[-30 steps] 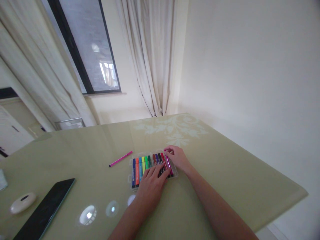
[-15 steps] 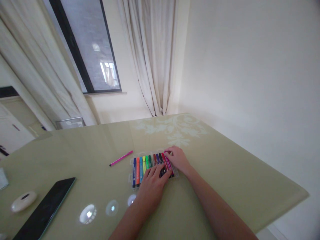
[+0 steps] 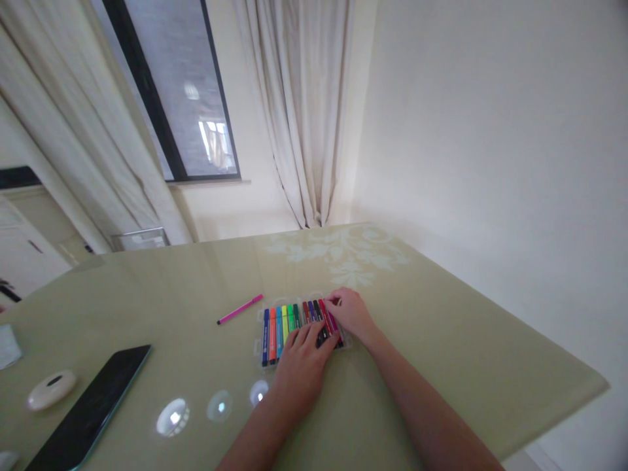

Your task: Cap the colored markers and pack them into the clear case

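A clear plastic case (image 3: 258,348) lies on the table with a row of coloured felt-tip pens in it, from a blue pen (image 3: 265,337) at the left to a magenta pen (image 3: 332,320) at the right. My left hand (image 3: 301,363) rests over the row, fingers stretched out flat across the pens, its thumb near the magenta pen's lower end. At the case's upper right corner, my right hand (image 3: 350,311) has thumb and fingertips closed at the magenta pen's upper end. A loose pink felt-tip pen (image 3: 240,309) lies left of the case.
A dark tablet-like slab (image 3: 91,409), a pale oval object (image 3: 52,390) and a whitish item (image 3: 7,347) lie on the left of the table. The glossy table (image 3: 441,353) reflects lamps. Beyond it are curtains (image 3: 309,111), a window and a wall.
Both hands stay almost in place at the case. The whole view has shifted slightly; the loose pink pen lies as before.
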Available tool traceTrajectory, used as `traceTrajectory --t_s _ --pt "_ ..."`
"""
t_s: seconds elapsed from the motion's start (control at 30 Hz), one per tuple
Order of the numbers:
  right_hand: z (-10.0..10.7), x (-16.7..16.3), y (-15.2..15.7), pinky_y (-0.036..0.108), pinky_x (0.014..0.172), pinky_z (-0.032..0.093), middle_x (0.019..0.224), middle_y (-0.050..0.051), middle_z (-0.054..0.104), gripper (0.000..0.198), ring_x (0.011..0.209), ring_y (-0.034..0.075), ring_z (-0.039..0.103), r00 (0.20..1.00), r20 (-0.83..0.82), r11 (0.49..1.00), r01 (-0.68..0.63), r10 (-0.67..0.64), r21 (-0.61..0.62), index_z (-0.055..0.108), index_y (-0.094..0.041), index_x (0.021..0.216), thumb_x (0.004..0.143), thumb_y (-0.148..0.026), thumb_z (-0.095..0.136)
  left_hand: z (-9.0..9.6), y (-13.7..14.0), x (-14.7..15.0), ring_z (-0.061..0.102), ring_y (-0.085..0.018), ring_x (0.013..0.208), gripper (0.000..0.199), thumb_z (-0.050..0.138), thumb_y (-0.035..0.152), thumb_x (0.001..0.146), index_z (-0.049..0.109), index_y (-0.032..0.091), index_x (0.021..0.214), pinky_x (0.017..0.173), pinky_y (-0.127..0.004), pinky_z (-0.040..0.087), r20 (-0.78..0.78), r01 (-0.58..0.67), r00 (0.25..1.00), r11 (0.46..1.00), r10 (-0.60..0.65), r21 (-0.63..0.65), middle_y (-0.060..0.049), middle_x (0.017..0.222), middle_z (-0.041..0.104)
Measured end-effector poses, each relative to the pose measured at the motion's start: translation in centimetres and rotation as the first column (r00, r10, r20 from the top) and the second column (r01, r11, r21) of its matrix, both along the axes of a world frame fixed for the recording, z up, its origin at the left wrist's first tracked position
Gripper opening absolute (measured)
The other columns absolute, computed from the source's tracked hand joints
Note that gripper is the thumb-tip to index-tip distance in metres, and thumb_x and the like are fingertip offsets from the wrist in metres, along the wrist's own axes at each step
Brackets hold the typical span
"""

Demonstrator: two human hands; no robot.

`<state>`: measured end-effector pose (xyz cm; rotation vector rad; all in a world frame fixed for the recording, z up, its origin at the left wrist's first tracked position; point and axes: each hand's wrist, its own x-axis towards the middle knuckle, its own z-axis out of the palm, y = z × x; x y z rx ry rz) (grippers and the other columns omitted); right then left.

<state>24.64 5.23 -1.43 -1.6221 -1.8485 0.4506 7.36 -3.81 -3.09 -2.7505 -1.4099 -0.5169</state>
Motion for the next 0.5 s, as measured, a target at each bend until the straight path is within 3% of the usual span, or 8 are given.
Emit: traceTrajectory --t_s 0.1,0.2,0.3,0.37,0.43,0.5 --pt "0.0 0.1 0.1 0.03 0.07 0.045 0.08 0.007 0.076 0.018 0.072 0.019 0.065 1.0 0.011 1.0 -0.007 0.007 0.023 0.079 -0.02 0.077 0.088 -0.024 0.066 0.4 0.0 0.0 0.053 -0.03 0.134 0.048 0.051 0.014 0.097 0.059 0.034 0.14 0.11 -0.052 0.045 0.058 0.016 0.998 1.0 -0.015 -0.022 -0.009 0.147 0.057" --pt "0.0 0.3 0.3 0.029 0.072 0.045 0.082 0.007 0.075 0.019 0.074 0.019 0.064 1.0 0.018 0.999 -0.02 0.019 0.038 0.079 -0.018 0.08 0.089 -0.024 0.064 1.2 1.1 -1.1 0.059 -0.025 0.127 0.039 0.047 0.029 0.103 0.059 0.03 0.141 0.107 -0.046 0.048 0.24 0.026 0.971 0.997 -0.009 -0.07 -0.008 0.14 0.063" --pt "0.0 0.5 0.4 0.029 0.071 0.044 0.082 0.007 0.074 0.019 0.075 0.018 0.063 1.0 0.008 0.998 -0.005 0.005 0.057 0.078 -0.017 0.08 0.09 -0.022 0.062 1.9 3.1 -4.2 0.064 -0.025 0.117 0.039 0.038 0.032 0.105 0.067 0.022 0.129 0.104 -0.044 0.05 0.402 -0.166 0.897 0.983 0.182 -0.075 -0.01 0.125 0.07" --pt "0.0 0.5 0.3 0.028 0.071 0.043 0.083 0.006 0.073 0.02 0.074 0.017 0.062 1.0 -0.005 0.998 0.002 -0.002 0.066 0.077 -0.017 0.08 0.09 -0.021 0.061 1.8 4.4 -7.2 0.064 -0.028 0.117 0.041 0.035 0.029 0.103 0.071 0.019 0.121 0.106 -0.048 0.048 0.43 -0.418 0.805 0.905 0.408 -0.074 -0.012 0.121 0.072" --pt "0.2 0.5 0.2 0.028 0.072 0.043 0.084 0.006 0.073 0.02 0.075 0.017 0.062 1.0 -0.017 0.997 -0.007 0.008 0.074 0.077 -0.018 0.081 0.091 -0.02 0.06 1.4 5.3 -10.2 0.063 -0.031 0.116 0.042 0.035 0.026 0.1 0.069 0.019 0.125 0.103 -0.05 0.049 0.364 -0.598 0.726 0.797 0.584 -0.087 -0.014 0.125 0.069" --pt "0.3 0.3 0.1 0.028 0.074 0.043 0.085 0.007 0.073 0.02 0.076 0.017 0.062 1.0 -0.021 0.997 -0.014 0.016 0.082 0.077 -0.018 0.081 0.091 -0.02 0.06 0.9 5.7 -12.6 0.06 -0.039 0.118 0.042 0.04 0.032 0.098 0.066 0.017 0.129 0.096 -0.058 0.049 0.248 -0.777 0.578 0.618 0.777 -0.124 -0.019 0.129 0.066"
